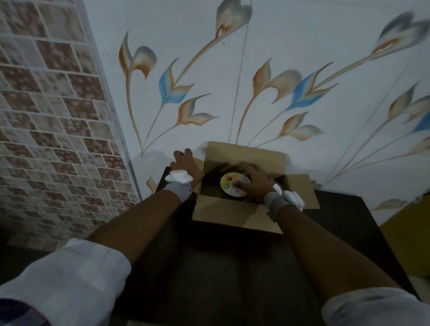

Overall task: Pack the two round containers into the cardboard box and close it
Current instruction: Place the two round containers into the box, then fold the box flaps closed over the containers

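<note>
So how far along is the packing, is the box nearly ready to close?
Not yet. One round container with a yellow lid is down inside the cardboard box, and the right hand rests on it. The left hand holds the box's left side. A second container isn't visible; it may be hidden by the hand or in shadow. All the flaps stand open, so closing is left.

head-worn view, facing down, near table (228,263)

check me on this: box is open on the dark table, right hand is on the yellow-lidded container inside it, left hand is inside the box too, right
Not quite. In the head view the left hand is outside the cardboard box, on its left flap. The rest holds: the box is open on the dark table, and the right hand is on the yellow-lidded container inside.
</note>
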Demonstrator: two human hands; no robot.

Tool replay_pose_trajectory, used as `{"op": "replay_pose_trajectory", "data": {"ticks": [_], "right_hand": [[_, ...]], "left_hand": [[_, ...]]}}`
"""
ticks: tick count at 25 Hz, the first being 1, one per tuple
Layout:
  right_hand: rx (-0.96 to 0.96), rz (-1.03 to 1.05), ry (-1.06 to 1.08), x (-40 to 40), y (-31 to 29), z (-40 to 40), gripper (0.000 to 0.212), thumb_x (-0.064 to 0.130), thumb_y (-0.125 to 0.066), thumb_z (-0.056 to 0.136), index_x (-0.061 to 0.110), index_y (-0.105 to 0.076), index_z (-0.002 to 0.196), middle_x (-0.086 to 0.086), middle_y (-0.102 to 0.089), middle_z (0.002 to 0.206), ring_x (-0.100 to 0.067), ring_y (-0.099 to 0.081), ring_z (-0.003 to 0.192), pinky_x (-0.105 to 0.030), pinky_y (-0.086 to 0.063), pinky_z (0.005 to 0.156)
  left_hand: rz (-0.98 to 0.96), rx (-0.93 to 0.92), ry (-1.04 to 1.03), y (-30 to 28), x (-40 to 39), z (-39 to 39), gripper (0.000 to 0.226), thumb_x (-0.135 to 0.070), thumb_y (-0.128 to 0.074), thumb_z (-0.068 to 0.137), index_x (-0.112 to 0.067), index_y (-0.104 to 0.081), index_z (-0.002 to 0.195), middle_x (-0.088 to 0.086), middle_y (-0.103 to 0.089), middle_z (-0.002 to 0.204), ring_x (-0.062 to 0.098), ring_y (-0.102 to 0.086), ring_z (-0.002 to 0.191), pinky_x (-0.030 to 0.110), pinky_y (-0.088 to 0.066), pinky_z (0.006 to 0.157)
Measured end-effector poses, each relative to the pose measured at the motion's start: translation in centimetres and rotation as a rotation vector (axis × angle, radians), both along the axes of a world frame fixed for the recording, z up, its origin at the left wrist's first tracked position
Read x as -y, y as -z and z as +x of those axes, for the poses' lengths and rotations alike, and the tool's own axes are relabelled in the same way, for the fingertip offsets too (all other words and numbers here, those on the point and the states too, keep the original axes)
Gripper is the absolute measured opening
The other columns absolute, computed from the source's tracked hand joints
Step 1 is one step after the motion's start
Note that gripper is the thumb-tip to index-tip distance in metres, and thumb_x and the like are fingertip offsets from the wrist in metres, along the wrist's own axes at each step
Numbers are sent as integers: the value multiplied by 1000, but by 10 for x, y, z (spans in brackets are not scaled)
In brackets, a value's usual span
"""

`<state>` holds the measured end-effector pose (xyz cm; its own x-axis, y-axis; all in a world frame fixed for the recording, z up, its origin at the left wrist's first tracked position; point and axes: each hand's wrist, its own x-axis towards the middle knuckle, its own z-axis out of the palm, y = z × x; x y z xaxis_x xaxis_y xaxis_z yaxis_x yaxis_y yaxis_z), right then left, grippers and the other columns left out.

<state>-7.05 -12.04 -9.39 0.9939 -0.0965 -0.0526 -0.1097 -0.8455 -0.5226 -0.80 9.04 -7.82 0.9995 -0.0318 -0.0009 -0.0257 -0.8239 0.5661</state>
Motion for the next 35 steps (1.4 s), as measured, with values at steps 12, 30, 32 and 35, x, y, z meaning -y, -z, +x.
{"op": "replay_pose_trajectory", "data": {"ticks": [12, 30, 32, 35], "right_hand": [[39, -17, 681, 93, -15, -64, 55, 22, -58, 79, 20, -38, 131, -19, -42, 136, -43, -42, 122, -54, -40, 100], [128, -5, 262, 65, -5, -64, 38, 1, -49, 82, 23, -66, 107, -4, -73, 107, -24, -65, 101, -41, -53, 93], [163, 39, 253, 69, 4, -73, 47, -8, -46, 80, 24, -66, 109, -3, -71, 112, -20, -63, 104, -34, -49, 98], [217, 239, 257, 77, 15, -83, 56, -19, -39, 79, 19, -64, 112, -7, -65, 121, -17, -56, 113, -30, -40, 105]], "left_hand": [[251, -10, 306, -1, 44, 8, 25, -17, -43, 89, -2, -60, 101, 21, -66, 106, 39, -61, 96, 37, -47, 77], [-264, 128, 196, 14, 29, 21, 37, -9, -55, 77, -7, -51, 115, 23, -56, 116, 39, -56, 105, 36, -43, 80], [-141, 176, 260, 10, 24, 19, 23, 4, -49, 75, -8, -61, 90, 21, -60, 105, 37, -58, 93, 29, -36, 71], [-51, 147, 315, 4, 24, 21, 31, 11, -44, 74, -4, -69, 86, 20, -67, 106, 36, -61, 95, 28, -38, 72]]}}
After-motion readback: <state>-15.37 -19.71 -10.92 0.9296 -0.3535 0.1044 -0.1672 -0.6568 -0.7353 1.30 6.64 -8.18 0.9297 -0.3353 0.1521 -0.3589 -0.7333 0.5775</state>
